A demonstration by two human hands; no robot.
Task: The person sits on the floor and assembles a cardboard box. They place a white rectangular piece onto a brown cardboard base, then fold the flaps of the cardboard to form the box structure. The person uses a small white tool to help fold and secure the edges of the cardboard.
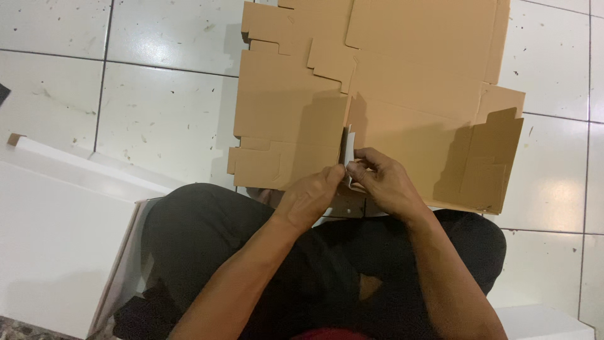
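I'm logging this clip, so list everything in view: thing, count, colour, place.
Cardboard box blank: one, brown, flat on the floor ahead of the knees, one side panel raised at right.
Small strip: one, white, upright at the blank's near edge, pinched by both hands.
Board: one, white, at left beside the leg.
White piece: one, bottom right corner, partly out of view.
Floor: white tiles, speckled.
Trousers: dark, legs folded.
Left hand: on the strip.
Right hand: on the strip.
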